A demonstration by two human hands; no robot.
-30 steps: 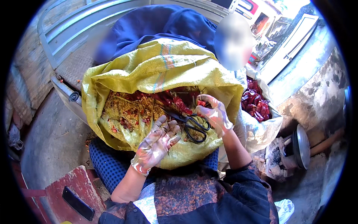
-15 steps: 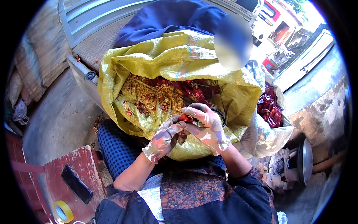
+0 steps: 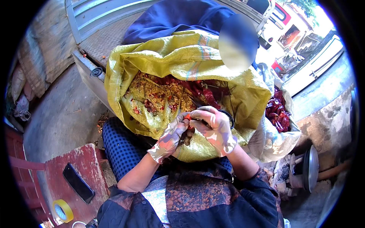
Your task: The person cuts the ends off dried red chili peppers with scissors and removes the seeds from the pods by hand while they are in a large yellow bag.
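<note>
Both my hands wear mottled camouflage-patterned gloves and meet over the near edge of a yellow woven sack [image 3: 167,49]. A small piece of red dried chili [image 3: 187,117] shows between the fingers. My left hand [image 3: 171,136] is closed on it with thumb and fingers pinched. My right hand [image 3: 215,127] curls over it from the other side, its fingertips close to the left ones. Inside the sack lie many yellow chili seeds [image 3: 161,95] with red flakes and stalks, and dark red dried chili skins [image 3: 209,97]. A black ring-like thing [image 3: 230,117] shows beside my right hand.
On the right stands a white sack [image 3: 272,144] of dried red chilies [image 3: 277,114]. A worn red wooden stool [image 3: 57,167] at lower left carries a phone [image 3: 78,183] and yellow tape [image 3: 63,211]. A dark blue cloth [image 3: 171,19] and metal rails [image 3: 95,19] lie behind.
Both hands stay together at the sack's near edge. The fingers have shifted slightly around the chili, and less of it shows. The whole view has shifted a little.
</note>
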